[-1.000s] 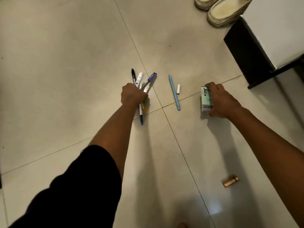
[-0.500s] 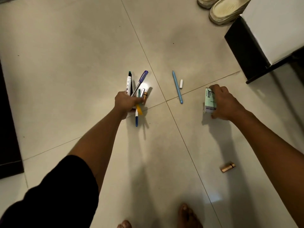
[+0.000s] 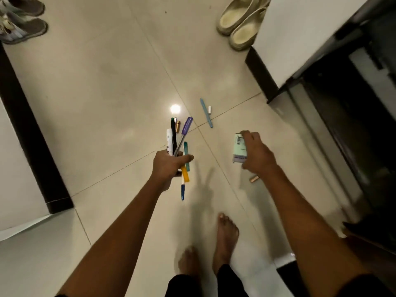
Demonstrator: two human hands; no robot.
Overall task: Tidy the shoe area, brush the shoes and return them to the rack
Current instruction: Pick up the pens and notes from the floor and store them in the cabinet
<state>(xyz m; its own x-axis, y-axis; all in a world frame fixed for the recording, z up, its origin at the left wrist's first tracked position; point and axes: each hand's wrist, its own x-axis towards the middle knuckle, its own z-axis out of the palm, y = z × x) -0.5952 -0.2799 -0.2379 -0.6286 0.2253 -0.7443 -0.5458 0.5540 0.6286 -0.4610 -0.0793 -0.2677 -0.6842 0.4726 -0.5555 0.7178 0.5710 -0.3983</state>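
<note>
Clutter pickup: left hand fingers wrapped round pen bundle, right hand gripping mint box, clearing floor before shoes; blue pen not yet collected

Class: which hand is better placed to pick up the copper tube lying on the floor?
The right hand, probably: the copper tube lies beside its wrist, though it holds a box. The left hand is farther, gripping pens.

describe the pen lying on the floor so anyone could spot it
From the dark cabinet base on the right, follow the tile joint leftward. The pale blue pen lies across it, a small white cap beside it. Unlike the pens in the left hand, it lies loose.
</note>
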